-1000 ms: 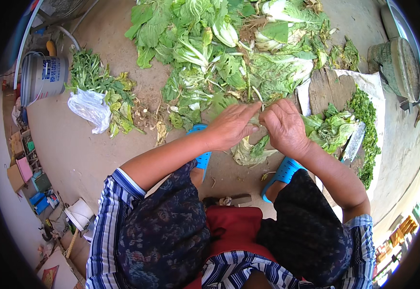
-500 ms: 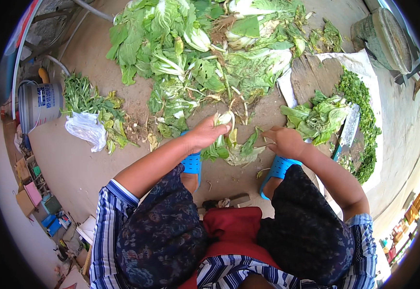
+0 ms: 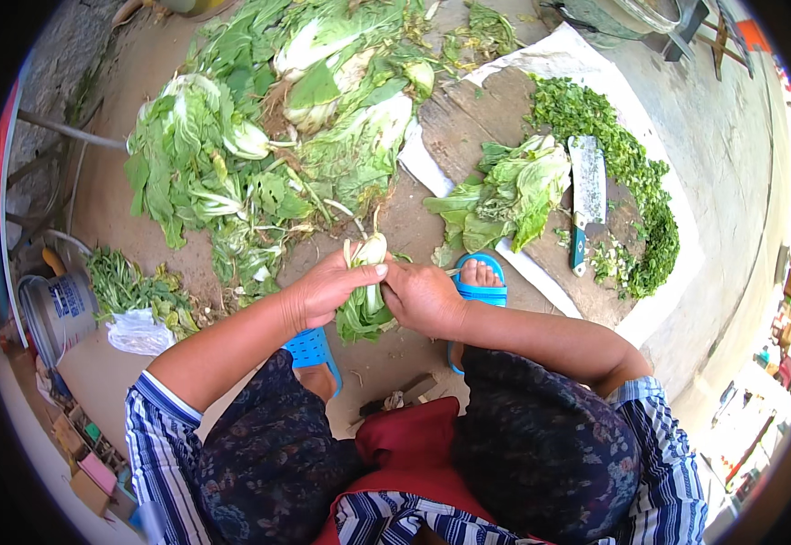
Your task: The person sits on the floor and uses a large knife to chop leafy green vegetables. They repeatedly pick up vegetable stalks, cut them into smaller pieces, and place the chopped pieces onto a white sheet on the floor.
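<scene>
While both hands meet low over the ground, a small leafy green (image 3: 373, 252) sits between them, pale stalk end up and away from the person, leaves hanging toward the feet. Left hand (image 3: 334, 292) grasps it, thumb laid across the pale stalk. Right hand (image 3: 425, 296) is at its right side, fingers curled in against it; whether they pinch a leaf is hidden, cannot tell. Below and to either side of the hands: left blue slipper (image 3: 309, 349) and right blue slipper (image 3: 483, 295), both worn. Just beyond the hands, a big heap of leafy greens (image 3: 250, 136) spreads on the floor (image 3: 368, 359), some leaves yellowed. To the right, a wooden board (image 3: 468, 118) rests on a white sheet (image 3: 545, 283). Another leafy head (image 3: 527, 186) lies partly on the board, leaves spilling past its left edge. Cleaver (image 3: 588, 177) lies flat beside that head, teal handle toward the person, green bits on its blade. Chopped greens (image 3: 657, 213) curve along the board's far and right sides. Far left: grey bucket (image 3: 62, 309), darker greens (image 3: 123, 280) beside it, white plastic bag (image 3: 138, 332) touching those.
</scene>
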Action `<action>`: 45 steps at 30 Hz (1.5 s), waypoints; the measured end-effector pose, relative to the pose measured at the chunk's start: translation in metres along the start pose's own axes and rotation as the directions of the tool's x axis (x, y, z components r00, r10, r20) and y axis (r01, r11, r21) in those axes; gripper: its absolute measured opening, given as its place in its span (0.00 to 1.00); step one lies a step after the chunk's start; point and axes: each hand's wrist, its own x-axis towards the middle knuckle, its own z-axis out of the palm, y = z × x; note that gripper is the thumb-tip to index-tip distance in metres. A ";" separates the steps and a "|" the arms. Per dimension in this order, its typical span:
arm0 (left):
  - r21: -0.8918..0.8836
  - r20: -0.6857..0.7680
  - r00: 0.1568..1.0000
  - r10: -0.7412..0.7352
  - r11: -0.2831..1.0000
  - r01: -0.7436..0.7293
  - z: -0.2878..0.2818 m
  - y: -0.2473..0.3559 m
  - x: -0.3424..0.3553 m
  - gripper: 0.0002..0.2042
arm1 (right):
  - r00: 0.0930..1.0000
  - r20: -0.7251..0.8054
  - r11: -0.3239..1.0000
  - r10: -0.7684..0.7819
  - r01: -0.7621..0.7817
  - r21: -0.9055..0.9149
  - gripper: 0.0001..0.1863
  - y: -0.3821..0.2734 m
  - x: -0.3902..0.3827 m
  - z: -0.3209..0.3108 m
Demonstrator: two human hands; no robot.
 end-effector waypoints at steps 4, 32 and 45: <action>0.016 -0.240 0.971 -0.009 1.000 0.013 0.011 0.014 0.016 0.06 | 0.990 -0.138 0.976 -0.017 0.046 0.215 0.07 0.020 -0.013 -0.021; 0.984 -0.174 0.929 0.327 0.085 0.155 0.026 0.064 0.183 0.14 | 0.721 -0.361 0.747 0.592 -0.322 0.581 0.10 0.095 -0.068 -0.123; 0.995 -0.092 0.974 0.208 -0.016 0.098 0.016 0.067 0.205 0.17 | 0.837 -0.332 0.896 0.436 -0.369 0.248 0.17 0.116 0.026 -0.062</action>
